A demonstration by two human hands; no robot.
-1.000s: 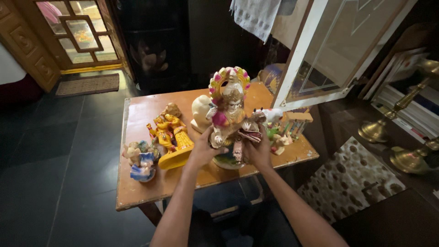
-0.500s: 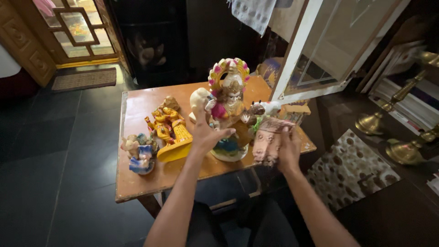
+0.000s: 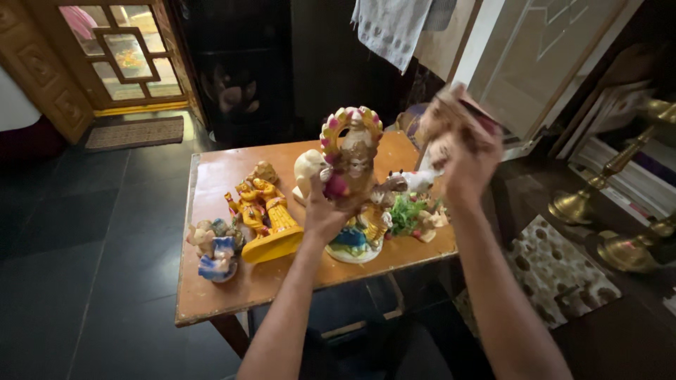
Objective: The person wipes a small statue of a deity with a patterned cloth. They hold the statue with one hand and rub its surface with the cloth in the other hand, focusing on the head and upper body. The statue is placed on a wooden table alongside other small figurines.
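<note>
Steadying the tall haloed figurine mid-frame on the surface, our left hand grips it while our right hand clutches a raised cloth, upper right.

one view only, worn on the head, looking steeply down and forward over a worn orange-brown wooden table at frame centre. both forearms rise from the bottom edge, so it sits close, at arm's reach. dark tiled floor fills the left, a wooden lattice door the upper left, brass lamp stands the right edge.
</note>
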